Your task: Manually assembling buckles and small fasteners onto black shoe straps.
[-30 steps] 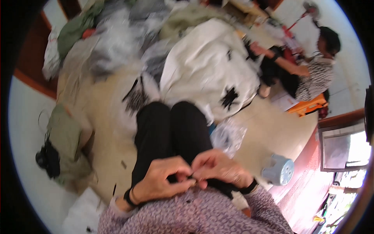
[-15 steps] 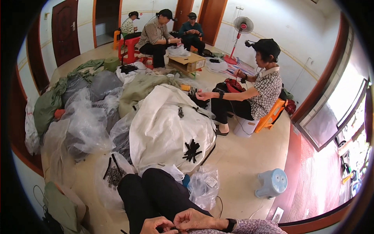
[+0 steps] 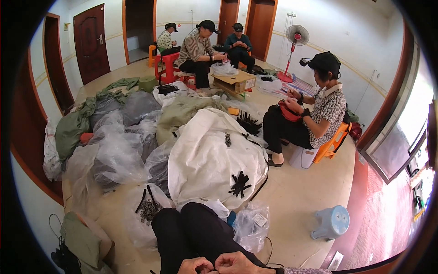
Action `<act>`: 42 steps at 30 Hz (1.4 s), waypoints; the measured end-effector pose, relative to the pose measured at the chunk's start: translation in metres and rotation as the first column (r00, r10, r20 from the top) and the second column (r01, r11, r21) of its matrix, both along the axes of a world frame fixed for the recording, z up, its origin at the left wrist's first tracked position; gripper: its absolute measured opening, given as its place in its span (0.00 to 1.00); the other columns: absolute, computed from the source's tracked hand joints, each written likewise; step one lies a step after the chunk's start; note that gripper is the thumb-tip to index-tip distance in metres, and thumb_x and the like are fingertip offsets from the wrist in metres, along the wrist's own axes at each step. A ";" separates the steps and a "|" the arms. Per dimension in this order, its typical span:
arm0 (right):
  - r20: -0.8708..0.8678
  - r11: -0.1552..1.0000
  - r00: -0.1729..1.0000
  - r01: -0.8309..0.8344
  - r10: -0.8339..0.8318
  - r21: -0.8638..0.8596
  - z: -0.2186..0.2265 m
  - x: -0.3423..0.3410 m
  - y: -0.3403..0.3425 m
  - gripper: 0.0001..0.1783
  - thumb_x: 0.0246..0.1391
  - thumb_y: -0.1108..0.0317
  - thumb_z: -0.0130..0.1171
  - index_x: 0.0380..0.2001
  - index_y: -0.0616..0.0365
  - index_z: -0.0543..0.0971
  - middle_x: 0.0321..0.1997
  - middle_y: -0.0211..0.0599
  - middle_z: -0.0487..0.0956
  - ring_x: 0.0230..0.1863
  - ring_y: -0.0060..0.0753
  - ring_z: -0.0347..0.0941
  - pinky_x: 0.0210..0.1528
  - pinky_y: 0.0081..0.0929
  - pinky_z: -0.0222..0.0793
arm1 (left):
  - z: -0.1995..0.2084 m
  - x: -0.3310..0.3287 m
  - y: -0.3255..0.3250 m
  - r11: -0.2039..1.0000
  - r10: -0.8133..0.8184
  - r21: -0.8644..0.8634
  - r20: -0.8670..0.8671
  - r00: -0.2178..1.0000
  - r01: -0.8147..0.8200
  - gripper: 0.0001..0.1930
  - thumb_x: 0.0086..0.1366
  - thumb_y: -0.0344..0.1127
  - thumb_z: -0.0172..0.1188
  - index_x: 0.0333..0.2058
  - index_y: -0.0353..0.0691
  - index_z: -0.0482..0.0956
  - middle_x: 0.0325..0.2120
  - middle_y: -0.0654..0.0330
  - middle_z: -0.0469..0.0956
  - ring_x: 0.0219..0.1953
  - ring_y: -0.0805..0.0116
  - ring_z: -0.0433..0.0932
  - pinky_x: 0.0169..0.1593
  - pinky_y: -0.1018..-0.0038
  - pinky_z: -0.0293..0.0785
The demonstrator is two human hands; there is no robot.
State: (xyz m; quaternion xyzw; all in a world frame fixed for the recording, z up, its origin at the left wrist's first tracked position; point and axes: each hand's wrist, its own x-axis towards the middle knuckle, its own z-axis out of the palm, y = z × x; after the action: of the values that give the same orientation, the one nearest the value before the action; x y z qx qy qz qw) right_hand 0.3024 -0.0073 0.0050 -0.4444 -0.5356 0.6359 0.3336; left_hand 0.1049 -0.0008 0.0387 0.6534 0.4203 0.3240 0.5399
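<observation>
My left hand (image 3: pixel 196 265) and my right hand (image 3: pixel 236 263) meet over my lap at the lower edge, fingertips pinched close together. Whatever is between them is too small and too hidden to name. Just beyond my knees lies a large white sack (image 3: pixel 207 157). On it rest a bundle of black strips (image 3: pixel 239 183) and a small heap of dark pieces (image 3: pixel 228 139). Beside my left knee, an open clear bag (image 3: pixel 132 228) holds many small dark pieces (image 3: pixel 149 211) and two longer black strips. A crumpled clear bag (image 3: pixel 251 226) lies by my right knee.
Clear and grey plastic bags (image 3: pixel 116 160) pile up at left. A person on an orange stool (image 3: pixel 332 142) works at right; several others sit at the back near a cardboard box (image 3: pixel 235 82) and a fan (image 3: pixel 297 35). A blue stool (image 3: pixel 331 222) stands at right.
The whole view has shifted, so things sit further right and lower. My hands stay pinched together. The person at right has drawn an outstretched hand back to the lap.
</observation>
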 end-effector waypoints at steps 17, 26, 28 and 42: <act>-0.303 0.896 0.948 -0.048 -0.098 -0.441 -0.014 0.009 0.019 0.05 0.58 0.76 0.56 0.37 0.67 0.76 0.26 0.37 0.78 0.25 0.25 0.75 0.30 0.22 0.73 | -0.021 0.000 0.012 0.973 0.101 -0.221 0.129 0.986 -0.071 0.12 0.54 0.30 0.71 0.34 0.32 0.80 0.27 0.62 0.80 0.28 0.79 0.77 0.34 0.82 0.74; -0.296 0.884 0.943 -0.002 -0.154 -0.467 -0.011 0.005 0.022 0.05 0.58 0.75 0.58 0.36 0.67 0.77 0.27 0.35 0.78 0.25 0.23 0.75 0.31 0.20 0.73 | -0.027 0.003 0.012 0.971 0.186 -0.176 0.122 0.975 -0.163 0.13 0.54 0.29 0.71 0.37 0.31 0.80 0.28 0.62 0.80 0.30 0.79 0.78 0.36 0.83 0.76; -0.304 0.885 0.938 0.004 -0.164 -0.465 -0.014 0.004 0.022 0.05 0.58 0.75 0.58 0.36 0.67 0.77 0.26 0.35 0.78 0.26 0.23 0.75 0.31 0.19 0.73 | -0.028 0.003 0.014 0.979 0.160 -0.144 0.114 0.980 -0.143 0.12 0.54 0.30 0.71 0.36 0.32 0.81 0.28 0.62 0.80 0.30 0.79 0.79 0.36 0.82 0.76; -0.041 0.974 0.987 0.146 -0.155 -0.176 -0.003 -0.008 0.010 0.04 0.51 0.75 0.61 0.32 0.62 0.79 0.24 0.28 0.78 0.24 0.15 0.71 0.25 0.16 0.69 | -0.009 -0.003 0.012 0.977 0.131 -0.183 0.128 0.983 -0.106 0.09 0.57 0.33 0.65 0.31 0.33 0.79 0.22 0.60 0.79 0.23 0.79 0.75 0.27 0.79 0.71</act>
State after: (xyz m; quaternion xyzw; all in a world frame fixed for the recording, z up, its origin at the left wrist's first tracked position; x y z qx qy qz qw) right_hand 0.2940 0.0032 0.0017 -0.4933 -0.4343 0.6645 0.3556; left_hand 0.1017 0.0117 0.0294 0.5529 0.4467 0.3621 0.6030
